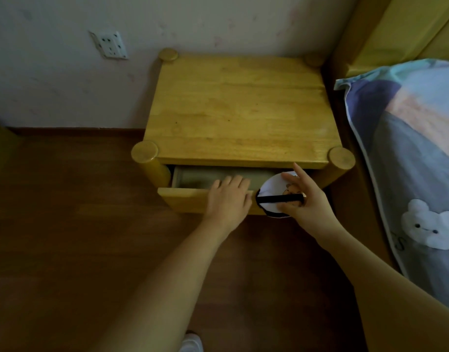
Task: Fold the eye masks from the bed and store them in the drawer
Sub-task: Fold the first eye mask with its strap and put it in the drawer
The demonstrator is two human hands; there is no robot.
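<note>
A wooden nightstand (238,107) stands on the floor (66,224), its drawer (185,196) partly open.

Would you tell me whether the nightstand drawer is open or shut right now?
Partly open: the drawer front stands out from the nightstand, showing its pale interior, with the left hand on its top edge.
</note>
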